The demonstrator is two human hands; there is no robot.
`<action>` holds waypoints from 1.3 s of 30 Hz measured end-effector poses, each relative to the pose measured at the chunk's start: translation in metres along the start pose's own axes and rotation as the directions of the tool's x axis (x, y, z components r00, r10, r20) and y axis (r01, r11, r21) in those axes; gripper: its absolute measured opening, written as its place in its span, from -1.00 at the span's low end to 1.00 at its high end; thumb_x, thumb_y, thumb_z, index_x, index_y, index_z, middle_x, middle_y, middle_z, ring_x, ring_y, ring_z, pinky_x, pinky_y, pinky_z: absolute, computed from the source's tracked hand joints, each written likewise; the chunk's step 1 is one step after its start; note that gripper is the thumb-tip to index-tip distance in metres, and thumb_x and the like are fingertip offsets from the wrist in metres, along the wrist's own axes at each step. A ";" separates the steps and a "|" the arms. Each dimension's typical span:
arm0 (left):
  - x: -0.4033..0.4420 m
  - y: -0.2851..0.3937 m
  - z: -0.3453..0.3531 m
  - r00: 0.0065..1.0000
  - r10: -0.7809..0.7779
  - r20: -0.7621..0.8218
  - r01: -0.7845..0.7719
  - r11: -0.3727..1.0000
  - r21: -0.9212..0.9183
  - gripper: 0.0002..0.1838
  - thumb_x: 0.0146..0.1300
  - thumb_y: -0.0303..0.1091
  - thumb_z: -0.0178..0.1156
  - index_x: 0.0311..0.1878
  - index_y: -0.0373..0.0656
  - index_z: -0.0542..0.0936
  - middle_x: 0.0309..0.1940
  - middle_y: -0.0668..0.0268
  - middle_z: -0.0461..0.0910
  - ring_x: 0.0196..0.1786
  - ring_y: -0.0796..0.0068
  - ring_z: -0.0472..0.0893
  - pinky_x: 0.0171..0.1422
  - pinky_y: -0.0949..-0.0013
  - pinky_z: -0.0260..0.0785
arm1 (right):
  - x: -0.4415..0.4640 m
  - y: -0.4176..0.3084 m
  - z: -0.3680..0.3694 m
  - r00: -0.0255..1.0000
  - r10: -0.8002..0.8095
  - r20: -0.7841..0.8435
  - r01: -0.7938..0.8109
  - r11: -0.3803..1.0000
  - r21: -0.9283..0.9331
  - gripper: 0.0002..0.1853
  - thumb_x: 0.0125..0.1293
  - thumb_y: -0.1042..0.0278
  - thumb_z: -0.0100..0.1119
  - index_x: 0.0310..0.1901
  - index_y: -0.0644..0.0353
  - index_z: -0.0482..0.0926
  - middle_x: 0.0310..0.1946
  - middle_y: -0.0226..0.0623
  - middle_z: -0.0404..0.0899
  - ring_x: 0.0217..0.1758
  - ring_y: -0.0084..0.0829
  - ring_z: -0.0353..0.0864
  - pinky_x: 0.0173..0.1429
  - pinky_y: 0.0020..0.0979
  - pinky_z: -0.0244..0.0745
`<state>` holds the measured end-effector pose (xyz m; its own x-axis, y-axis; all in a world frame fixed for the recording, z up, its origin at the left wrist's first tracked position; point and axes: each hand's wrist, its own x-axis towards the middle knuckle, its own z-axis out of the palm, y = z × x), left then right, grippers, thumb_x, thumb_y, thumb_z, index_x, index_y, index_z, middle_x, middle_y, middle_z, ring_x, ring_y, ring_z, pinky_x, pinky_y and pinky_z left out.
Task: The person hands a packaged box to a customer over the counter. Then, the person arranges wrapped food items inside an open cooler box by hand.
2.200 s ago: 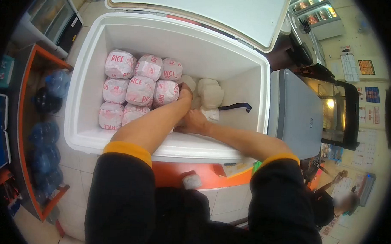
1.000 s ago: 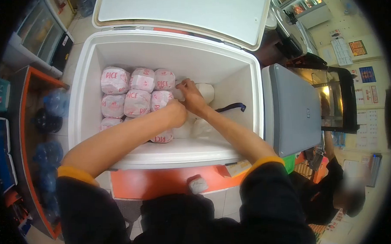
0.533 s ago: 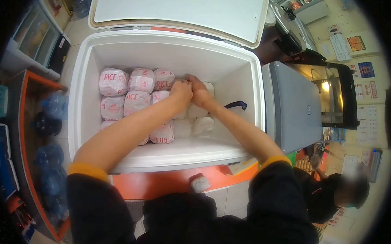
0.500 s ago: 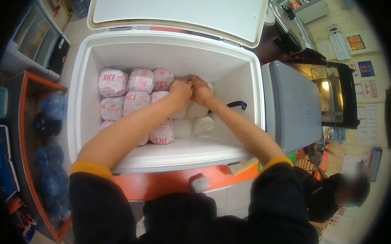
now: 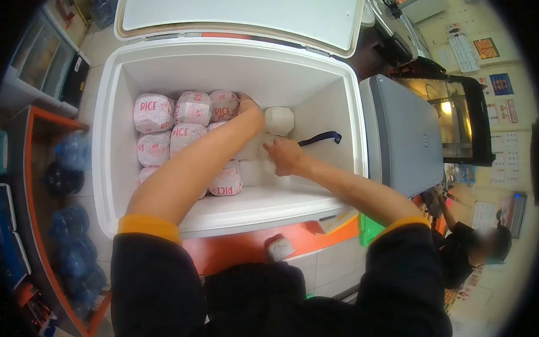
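Observation:
Inside a white chest cooler [image 5: 313,66] lie rows of round paper-wrapped rice packs, such as one [image 5: 189,140] with red RICE print. My left hand [image 5: 251,107] is at the right end of the back row, beside a printed rice pack [image 5: 223,105]; its fingers are mostly hidden. My right hand [image 5: 285,155] is lower and to the right, fingers curled over the plain white packs; what they hold, if anything, is hidden. A plain white wrapped pack [image 5: 279,121] sits behind my right hand. The dark blue strap [image 5: 320,138] lies right of it.
The cooler's lid [image 5: 240,15] stands open at the back. A grey closed cooler [image 5: 402,140] adjoins on the right. One wrapped pack [image 5: 280,249] lies on the orange surface below. Water bottles [image 5: 69,226] fill a left shelf. A co-worker [image 5: 462,257] is at the right.
My hands were together at the back row and are now apart. My right hand has moved toward me, uncovering the white pack behind it. My left hand has shifted slightly left and back.

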<state>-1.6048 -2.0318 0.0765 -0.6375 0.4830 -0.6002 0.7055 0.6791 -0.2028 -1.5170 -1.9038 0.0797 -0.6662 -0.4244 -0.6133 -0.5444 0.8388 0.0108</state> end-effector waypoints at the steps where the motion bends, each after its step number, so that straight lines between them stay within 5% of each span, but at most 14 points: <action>1: -0.003 -0.002 -0.001 1.000 0.000 -0.004 0.000 1.000 -0.009 -0.68 0.15 -0.21 0.26 0.00 0.07 0.68 0.05 0.37 0.63 0.11 0.33 0.58 0.08 0.20 0.34 | 0.002 -0.001 0.002 1.000 0.000 0.006 0.000 1.000 -0.008 -0.35 -0.18 0.32 0.48 0.02 0.22 0.43 -0.10 -0.05 0.48 -0.03 -0.07 0.57 -0.06 -0.19 0.56; 3: -0.008 -0.008 -0.004 0.999 0.014 -0.029 -0.016 0.996 -0.085 -0.71 0.15 -0.21 0.23 -0.03 0.08 0.69 0.00 0.39 0.65 0.10 0.36 0.59 0.08 0.21 0.33 | 0.011 -0.005 0.005 0.872 0.014 -0.490 0.099 0.974 0.204 -0.45 -0.13 0.31 0.47 -0.09 0.25 0.44 -0.15 -0.06 0.47 -0.05 -0.05 0.54 -0.07 -0.13 0.53; 7: -0.012 -0.013 0.000 1.000 0.011 -0.024 -0.015 0.986 -0.167 -0.73 0.13 -0.23 0.22 -0.09 0.06 0.70 -0.05 0.36 0.67 0.07 0.39 0.60 0.08 0.23 0.31 | 0.034 -0.001 0.039 0.869 -0.179 -0.462 0.316 0.918 0.239 -0.46 -0.10 0.28 0.46 -0.10 0.25 0.40 -0.17 -0.06 0.45 -0.03 -0.05 0.50 -0.03 -0.11 0.48; 14: -0.017 -0.018 0.008 0.995 0.073 -0.070 -0.079 0.992 -0.093 -0.72 0.05 -0.22 0.26 -0.14 0.01 0.71 -0.09 0.29 0.68 0.04 0.34 0.60 0.17 0.26 0.21 | 0.028 -0.002 0.037 0.847 0.001 -0.532 0.217 0.913 0.346 -0.21 -0.12 0.15 0.55 0.08 0.26 0.28 0.02 -0.02 0.38 0.10 0.00 0.41 0.19 -0.13 0.37; 16: -0.021 -0.018 0.003 0.998 0.037 -0.059 -0.044 0.993 -0.112 -0.69 0.04 -0.20 0.27 -0.12 0.01 0.70 -0.07 0.28 0.67 0.05 0.33 0.60 0.19 0.26 0.19 | 0.033 -0.022 0.047 0.877 0.226 -0.424 0.112 0.763 0.637 -0.15 -0.14 0.12 0.57 0.13 0.27 0.27 0.04 0.00 0.39 0.15 -0.05 0.40 0.22 -0.16 0.36; 20: -0.027 -0.008 0.001 0.999 0.019 -0.038 -0.025 0.988 -0.150 -0.55 -0.04 -0.06 0.34 -0.05 -0.03 0.67 0.01 0.27 0.62 0.09 0.31 0.57 0.24 0.15 0.22 | 0.046 -0.017 0.044 0.888 0.286 -0.360 0.063 0.700 0.711 -0.14 -0.14 0.08 0.57 0.13 0.28 0.27 0.00 0.00 0.44 0.13 -0.04 0.43 0.20 -0.17 0.38; 23: -0.023 0.018 0.001 0.997 0.006 -0.082 -0.007 1.000 -0.017 -0.38 -0.13 0.08 0.41 0.00 -0.07 0.64 0.01 0.26 0.60 0.10 0.26 0.56 0.25 0.04 0.25 | 0.057 0.008 0.037 0.872 0.208 -0.443 0.168 0.723 0.670 -0.10 -0.17 0.09 0.57 0.17 0.28 0.27 -0.05 0.01 0.48 0.08 0.00 0.48 0.17 -0.18 0.41; 25: -0.016 0.030 0.002 0.998 -0.006 -0.055 0.011 0.996 0.092 -0.29 -0.18 0.15 0.44 0.03 -0.09 0.62 0.01 0.25 0.60 0.10 0.24 0.55 0.24 -0.02 0.26 | 0.060 0.035 0.003 0.971 -0.223 0.087 0.195 0.948 0.253 -0.14 -0.10 0.23 0.49 0.26 0.18 0.25 -0.04 0.03 0.51 0.04 0.03 0.52 0.14 -0.19 0.44; 26: -0.010 0.035 0.006 0.998 -0.032 -0.045 0.037 0.992 0.121 -0.21 -0.23 0.20 0.46 0.06 -0.11 0.60 0.02 0.24 0.58 0.10 0.21 0.54 0.22 -0.03 0.27 | 0.054 0.039 -0.004 0.970 -0.226 0.085 0.197 0.945 0.260 -0.14 -0.10 0.23 0.49 0.26 0.18 0.25 -0.04 0.03 0.51 0.04 0.03 0.52 0.14 -0.19 0.44; 28: 0.004 0.037 0.009 0.998 -0.055 -0.043 0.062 0.984 0.167 -0.13 -0.28 0.24 0.48 0.09 -0.13 0.58 0.03 0.23 0.57 0.10 0.18 0.53 0.20 -0.04 0.28 | 0.044 0.048 -0.015 0.981 0.194 0.002 -0.193 0.980 0.050 -0.17 -0.04 0.36 0.37 0.33 -0.02 0.23 0.08 0.04 0.44 0.14 0.08 0.44 0.11 -0.15 0.45; 29: 0.009 0.037 0.011 0.998 -0.056 -0.022 0.059 0.987 0.151 -0.11 -0.29 0.25 0.49 0.10 -0.13 0.58 0.06 0.22 0.55 0.13 0.18 0.51 0.20 -0.01 0.29 | 0.049 0.057 -0.002 0.978 0.208 -0.002 -0.207 0.976 0.063 -0.17 -0.04 0.36 0.37 0.33 -0.02 0.23 0.08 0.04 0.44 0.14 0.08 0.44 0.11 -0.15 0.45; 31: 0.012 0.034 0.008 0.999 -0.048 -0.011 0.049 0.989 0.142 -0.09 -0.30 0.26 0.49 0.11 -0.13 0.57 0.08 0.22 0.54 0.15 0.17 0.50 0.19 0.01 0.29 | 0.059 0.067 0.022 0.872 0.066 -0.486 -0.119 0.990 -0.079 -0.16 0.03 0.53 0.27 0.36 -0.27 0.20 0.27 -0.07 0.23 0.31 0.10 0.27 0.10 -0.15 0.52; 34: -0.003 0.029 0.002 0.999 -0.054 0.009 0.053 0.998 0.035 -0.07 -0.34 0.25 0.51 0.10 -0.19 0.56 0.05 0.19 0.52 0.14 0.22 0.49 0.17 0.10 0.30 | 0.064 0.049 0.025 0.915 0.210 -0.345 -0.178 0.976 0.122 -0.15 -0.03 0.45 0.33 0.35 -0.24 0.23 0.30 0.02 0.12 0.29 0.17 0.21 0.19 -0.03 0.44; 39: -0.013 0.023 0.012 0.985 -0.052 -0.167 0.049 0.999 -0.020 -0.05 -0.41 0.23 0.54 0.03 -0.29 0.56 -0.06 0.18 0.52 0.04 0.27 0.50 0.07 0.27 0.31 | 0.046 0.050 0.008 0.946 0.160 -0.284 -0.151 0.987 0.053 -0.03 -0.16 0.34 0.49 0.35 -0.32 0.19 0.29 -0.03 0.13 0.32 0.12 0.19 0.19 -0.08 0.45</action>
<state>-1.5767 -2.0294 0.0710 -0.7158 0.5328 -0.4515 0.6672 0.7127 -0.2168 -1.5710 -1.8787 0.0461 -0.8613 -0.3642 -0.3543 -0.4101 0.9099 0.0616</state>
